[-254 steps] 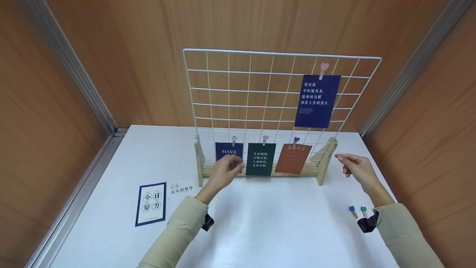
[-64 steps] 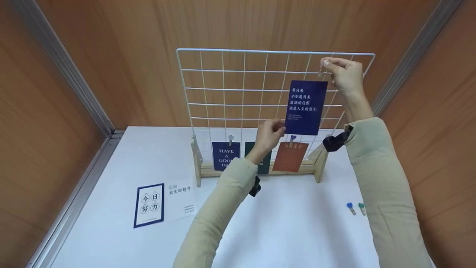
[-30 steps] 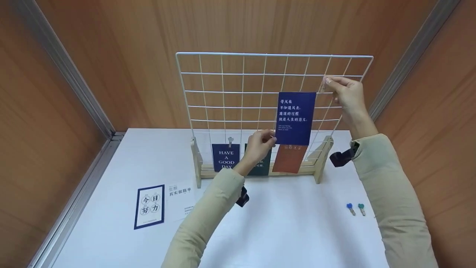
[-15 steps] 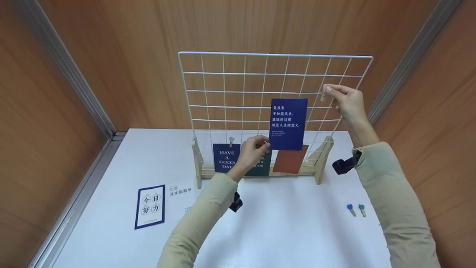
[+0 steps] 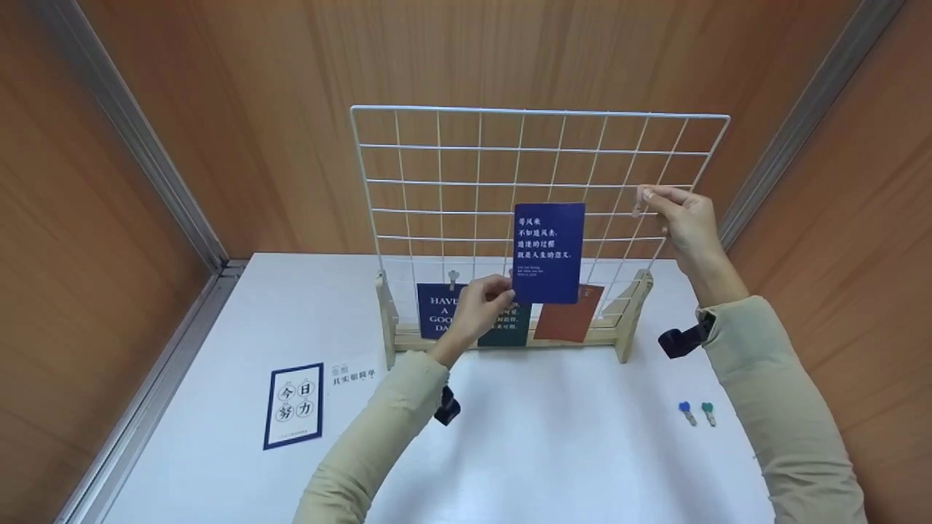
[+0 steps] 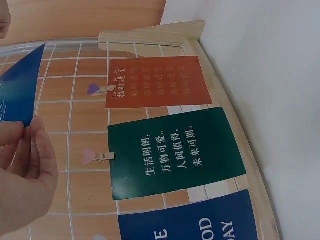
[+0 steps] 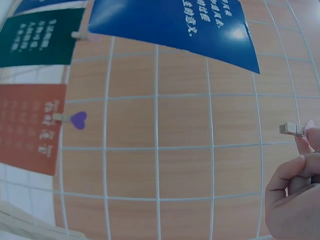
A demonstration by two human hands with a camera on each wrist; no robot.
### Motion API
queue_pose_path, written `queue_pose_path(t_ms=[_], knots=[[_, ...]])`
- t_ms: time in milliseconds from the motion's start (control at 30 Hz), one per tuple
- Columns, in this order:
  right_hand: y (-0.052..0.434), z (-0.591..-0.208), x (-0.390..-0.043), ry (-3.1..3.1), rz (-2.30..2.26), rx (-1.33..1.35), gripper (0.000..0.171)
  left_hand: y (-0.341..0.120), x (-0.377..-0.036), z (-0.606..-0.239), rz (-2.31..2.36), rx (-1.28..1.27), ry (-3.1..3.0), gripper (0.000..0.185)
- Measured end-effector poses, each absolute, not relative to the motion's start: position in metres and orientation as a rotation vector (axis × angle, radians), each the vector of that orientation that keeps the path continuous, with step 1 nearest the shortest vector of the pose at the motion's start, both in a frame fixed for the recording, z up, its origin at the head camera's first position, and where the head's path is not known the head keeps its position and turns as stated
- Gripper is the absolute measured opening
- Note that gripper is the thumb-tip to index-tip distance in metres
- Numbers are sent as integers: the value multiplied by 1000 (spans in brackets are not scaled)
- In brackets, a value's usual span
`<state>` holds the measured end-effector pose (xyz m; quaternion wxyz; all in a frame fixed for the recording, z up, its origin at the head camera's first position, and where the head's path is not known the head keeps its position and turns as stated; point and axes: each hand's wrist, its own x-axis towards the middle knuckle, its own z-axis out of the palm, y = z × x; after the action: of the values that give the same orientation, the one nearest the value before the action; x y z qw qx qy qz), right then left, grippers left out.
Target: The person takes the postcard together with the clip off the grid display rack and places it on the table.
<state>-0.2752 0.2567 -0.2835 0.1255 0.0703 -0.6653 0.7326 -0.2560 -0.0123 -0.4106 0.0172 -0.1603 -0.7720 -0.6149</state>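
My left hand [image 5: 480,306] pinches a blue card [image 5: 547,251] with white writing by its lower left edge, holding it in front of the white wire grid [image 5: 444,196]. My right hand [image 5: 688,222] is farther right and pinches a small wooden clothespin [image 7: 290,129] with a pink heart. The clothespin is apart from the card. Clipped low on the grid hang a blue card [image 6: 195,222], a green card [image 6: 172,152] and an orange card [image 6: 159,81]. In the head view, the held card and left hand partly cover them.
On the white table [image 5: 568,437] at the left lie a blue-bordered card [image 5: 293,406] and a white card [image 5: 353,375]. At the right, near the sleeve, lie a blue heart clothespin [image 5: 687,413] and a green one [image 5: 709,413]. A wooden stand [image 5: 632,316] bears the grid.
The upper blue card, earlier clipped at the grid's top right, has come off. My left hand has carried it down and left; my right hand has lowered with the pink heart clothespin.
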Motion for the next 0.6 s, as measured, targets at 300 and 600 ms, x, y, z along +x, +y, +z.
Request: queue_pose_path(t_ms=[300, 600], knots=[[267, -297, -274, -1981, 2135, 154, 14, -25, -254, -418, -1887, -503, -2416, 17], [273, -309, -267, -1973, 2173, 162, 13, -36, -249, -426, -1898, -456, -2420, 17]])
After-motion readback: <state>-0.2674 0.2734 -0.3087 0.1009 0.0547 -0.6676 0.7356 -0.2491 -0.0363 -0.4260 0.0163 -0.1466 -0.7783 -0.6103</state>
